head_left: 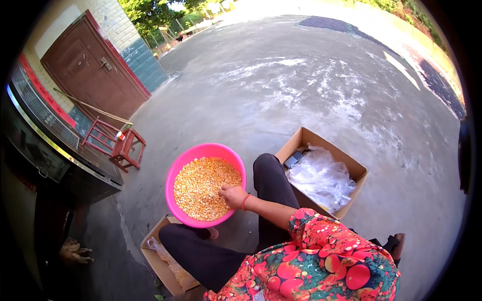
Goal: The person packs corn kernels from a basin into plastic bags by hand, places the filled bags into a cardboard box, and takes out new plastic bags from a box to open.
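Note:
My right hand [232,196], with a red string bracelet on the wrist, reaches over the near right side of a pink basin [171,201]. Yellow corn kernels [201,183] fill much of the basin. The fingers are bent and pressed together at the surface of the corn; what they pinch, if anything, is too small to make out. My left hand is out of view. The basin stands between my knees, in front of me.
An open cardboard box [359,170] with clear plastic bags [324,175] and a dark device is at the right. Another cardboard box [155,261] lies by my left leg. A small red chair [123,148] stands near the brown door [90,65]. A small animal [75,251] lies at lower left.

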`<action>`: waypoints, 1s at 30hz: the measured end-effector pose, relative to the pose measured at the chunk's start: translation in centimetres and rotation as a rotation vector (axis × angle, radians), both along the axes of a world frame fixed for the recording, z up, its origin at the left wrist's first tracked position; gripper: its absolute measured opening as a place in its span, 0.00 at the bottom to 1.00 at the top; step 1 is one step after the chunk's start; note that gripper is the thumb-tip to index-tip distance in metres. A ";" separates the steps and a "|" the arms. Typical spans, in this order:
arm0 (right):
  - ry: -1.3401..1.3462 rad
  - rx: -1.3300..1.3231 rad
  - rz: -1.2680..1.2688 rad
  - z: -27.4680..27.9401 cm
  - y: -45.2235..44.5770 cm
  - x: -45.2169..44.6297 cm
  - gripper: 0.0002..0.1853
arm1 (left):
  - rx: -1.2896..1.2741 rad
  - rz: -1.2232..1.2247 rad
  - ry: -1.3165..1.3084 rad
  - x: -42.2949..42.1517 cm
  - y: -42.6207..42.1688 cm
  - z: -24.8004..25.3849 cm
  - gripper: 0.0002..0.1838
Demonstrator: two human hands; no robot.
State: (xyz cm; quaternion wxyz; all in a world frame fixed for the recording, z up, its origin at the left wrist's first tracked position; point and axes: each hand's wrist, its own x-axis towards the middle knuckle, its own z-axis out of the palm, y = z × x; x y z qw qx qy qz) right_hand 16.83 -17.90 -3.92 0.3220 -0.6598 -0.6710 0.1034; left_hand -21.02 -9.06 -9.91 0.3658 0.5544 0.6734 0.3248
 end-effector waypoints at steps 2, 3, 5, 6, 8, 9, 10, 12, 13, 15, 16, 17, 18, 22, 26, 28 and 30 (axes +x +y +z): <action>-0.050 -0.009 -0.010 -0.8 0.3 0.0 0.09 | -0.020 0.075 -0.076 -1.3 -1.0 -0.8 0.18; -0.048 -0.002 -0.005 -0.8 0.3 0.0 0.09 | -0.025 0.113 -0.110 -2.1 -1.5 -1.3 0.18; -0.035 -0.053 -0.017 -0.7 0.4 0.0 0.09 | -0.044 0.188 -0.198 -3.5 -2.6 -2.4 0.18; -0.039 -0.050 -0.019 -0.7 0.4 0.0 0.08 | -0.053 0.215 -0.239 -4.1 -3.0 -3.1 0.18; -0.047 -0.040 -0.018 -0.8 0.3 0.0 0.08 | -0.061 0.260 -0.316 -5.1 -4.4 -4.3 0.18; -0.062 -0.028 -0.023 -0.8 0.4 0.0 0.08 | -0.066 0.275 -0.362 -5.3 -5.0 -4.8 0.18; -0.081 -0.037 -0.016 -0.6 0.2 0.0 0.08 | -0.069 0.287 -0.397 -5.3 -5.6 -5.2 0.18; -0.089 -0.070 -0.002 -0.4 0.1 -0.1 0.07 | -0.064 0.282 -0.481 -4.7 -6.8 -6.1 0.18; -0.098 -0.098 0.003 -0.4 0.2 0.0 0.07 | -0.040 0.255 -0.533 -3.7 -7.2 -6.2 0.18; -0.086 -0.105 -0.002 -0.6 0.4 0.2 0.06 | 0.002 0.193 -0.588 -2.4 -7.7 -5.4 0.19; -0.096 -0.093 0.011 -0.3 0.3 0.4 0.05 | -0.040 0.223 -0.610 1.2 -9.7 0.4 0.22; -0.096 -0.089 0.019 -0.4 0.0 0.2 0.05 | -0.061 0.212 -0.576 2.1 -10.1 2.6 0.22; -0.123 -0.076 0.018 -0.8 0.0 0.0 0.05 | 0.021 -0.031 -0.471 2.9 -10.4 3.8 0.22; -0.133 -0.094 0.019 -0.6 -0.2 0.0 0.06 | 0.192 -0.817 0.398 5.1 -12.6 6.9 0.15; -0.141 -0.072 0.012 -0.2 -0.1 0.1 0.06 | 0.213 -0.734 0.297 6.3 -12.6 8.2 0.07; -0.146 -0.082 0.034 -0.5 0.1 0.1 0.07 | 0.059 -0.659 0.124 6.7 -12.5 8.0 0.04; -0.152 -0.080 0.017 -0.2 -0.1 0.0 0.07 | -0.103 -0.588 0.036 6.1 -13.1 8.8 0.04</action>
